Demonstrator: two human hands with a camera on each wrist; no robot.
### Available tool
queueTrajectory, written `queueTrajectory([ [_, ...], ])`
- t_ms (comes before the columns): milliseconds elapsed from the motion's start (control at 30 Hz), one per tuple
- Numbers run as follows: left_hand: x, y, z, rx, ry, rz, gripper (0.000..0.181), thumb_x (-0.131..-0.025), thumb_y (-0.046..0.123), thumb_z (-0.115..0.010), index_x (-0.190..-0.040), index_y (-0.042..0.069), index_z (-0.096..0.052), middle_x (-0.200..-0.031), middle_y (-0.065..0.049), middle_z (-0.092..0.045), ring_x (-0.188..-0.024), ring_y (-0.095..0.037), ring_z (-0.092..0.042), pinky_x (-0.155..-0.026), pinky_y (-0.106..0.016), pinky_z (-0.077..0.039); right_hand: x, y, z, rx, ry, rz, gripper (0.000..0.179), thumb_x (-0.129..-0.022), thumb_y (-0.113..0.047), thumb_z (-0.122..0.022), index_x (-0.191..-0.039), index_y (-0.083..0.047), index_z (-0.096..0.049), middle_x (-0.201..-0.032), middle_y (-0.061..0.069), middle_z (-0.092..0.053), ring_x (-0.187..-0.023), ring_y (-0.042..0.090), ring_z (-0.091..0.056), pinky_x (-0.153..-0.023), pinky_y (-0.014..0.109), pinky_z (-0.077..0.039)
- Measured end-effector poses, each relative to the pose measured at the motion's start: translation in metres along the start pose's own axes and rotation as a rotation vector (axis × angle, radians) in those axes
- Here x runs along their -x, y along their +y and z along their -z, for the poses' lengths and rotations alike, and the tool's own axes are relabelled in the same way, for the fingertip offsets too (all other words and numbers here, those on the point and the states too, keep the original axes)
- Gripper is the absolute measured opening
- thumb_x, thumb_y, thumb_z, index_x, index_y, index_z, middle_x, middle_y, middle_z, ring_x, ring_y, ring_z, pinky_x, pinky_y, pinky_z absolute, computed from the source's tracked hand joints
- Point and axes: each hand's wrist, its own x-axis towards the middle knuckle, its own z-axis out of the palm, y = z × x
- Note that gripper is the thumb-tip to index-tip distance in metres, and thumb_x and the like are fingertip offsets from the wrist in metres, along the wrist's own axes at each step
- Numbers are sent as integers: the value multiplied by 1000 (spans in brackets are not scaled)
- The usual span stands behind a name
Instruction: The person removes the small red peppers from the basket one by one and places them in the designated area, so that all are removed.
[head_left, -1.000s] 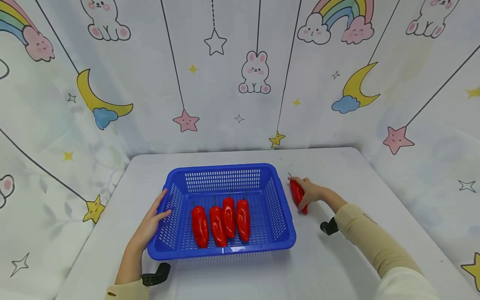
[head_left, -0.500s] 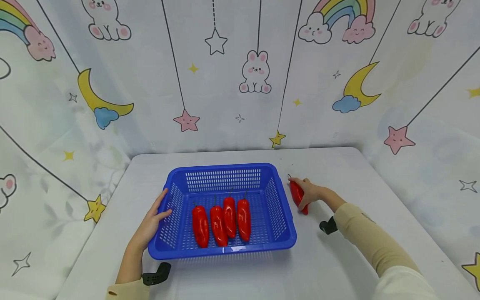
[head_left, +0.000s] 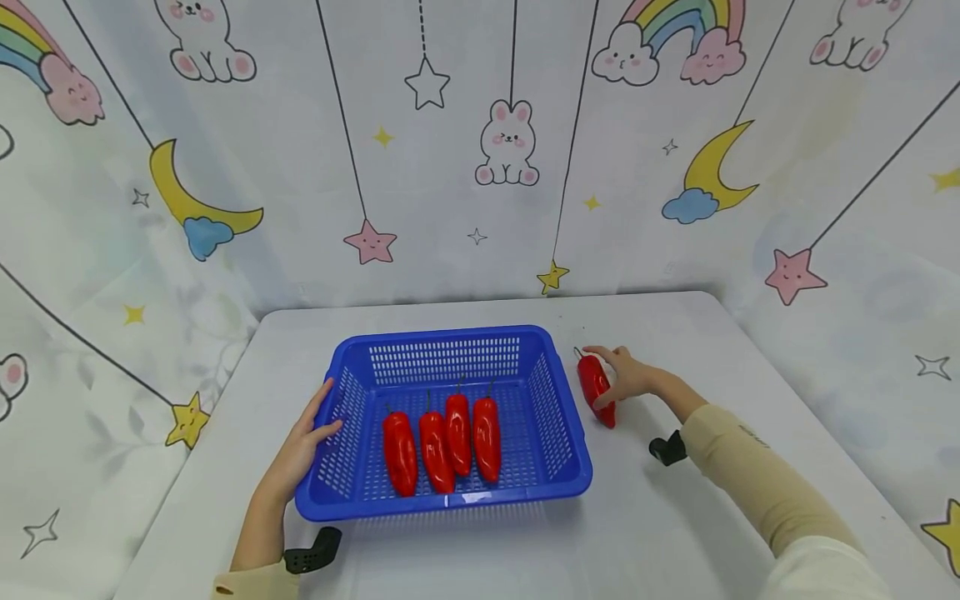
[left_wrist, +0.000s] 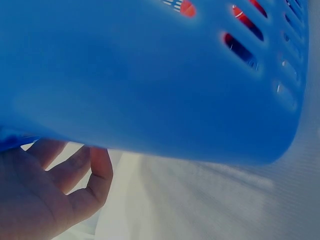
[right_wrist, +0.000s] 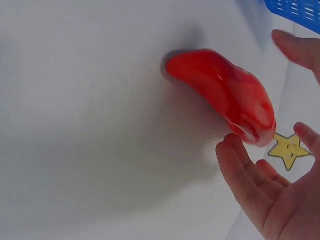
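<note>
My left hand [head_left: 295,454] grips the left side of a blue plastic basket [head_left: 442,507], thumb over the rim. In the left wrist view its curled fingers [left_wrist: 101,175] meet the basket's underside. Several red chili peppers [head_left: 400,454] lie side by side inside, stems pointing away. Right of the basket, another red chili pepper [head_left: 592,385] lies on the white table. Over it is my right hand [head_left: 630,377], thumb and fingers spread. The right wrist view shows a gap between the thumb and this pepper [right_wrist: 225,90]; the fingertips are close to its near end.
The white table [head_left: 480,558] ends at a patterned cloth wall [head_left: 450,275] at the back. Dark wrist-camera mounts [head_left: 313,550] stick out at both wrists.
My right hand has loosened from the chili pepper beside the basket and shifted slightly right, its fingers spreading. The pepper stays on the table. The left hand and basket have not moved.
</note>
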Motion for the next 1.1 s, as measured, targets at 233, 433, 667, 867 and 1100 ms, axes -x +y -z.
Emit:
queueTrajectory([
  [233,-1,-1,0,-2,6,8,62,-97,17,-36,-148,31,-3,-153,-12,4,-135,-44,-5,-97,-67,-13,11,-3,9,-16,73,60,94,-69,-36,-77,-143,-15,-22,-129,31,-25,-115,48,-37,-81,57,-45],
  [433,0,-1,0,-4,8,12,62,-97,17,-36,-148,30,-3,-153,-13,4,-135,-44,-5,-97,-67,-14,19,-13,17,-18,143,130,92,-70,-35,-76,-143,-11,-25,-128,31,-28,-91,35,-52,-69,39,-52],
  [667,0,-2,0,-12,11,5,62,-97,18,-37,-148,30,-4,-153,-13,3,-135,-44,-5,-97,-68,-13,25,-35,28,-18,220,201,87,-72,-40,-73,-142,-13,-28,-128,26,-36,-92,32,-53,-65,33,-52],
  [867,-1,-1,1,-1,6,8,62,-97,17,-36,-148,30,-3,-153,-12,4,-135,-43,-4,-98,-67,-11,29,-55,33,-72,243,241,88,-72,-44,-72,-144,-18,-27,-129,22,-40,-94,31,-55,-67,36,-53],
  [1100,-1,-1,0,-2,12,6,62,-97,17,-36,-148,30,-3,-153,-12,3,-135,-43,-5,-98,-66,-12,33,-73,34,-114,243,253,90,-71,-44,-73,-144,-24,-24,-130,18,-43,-98,30,-56,-69,38,-53],
])
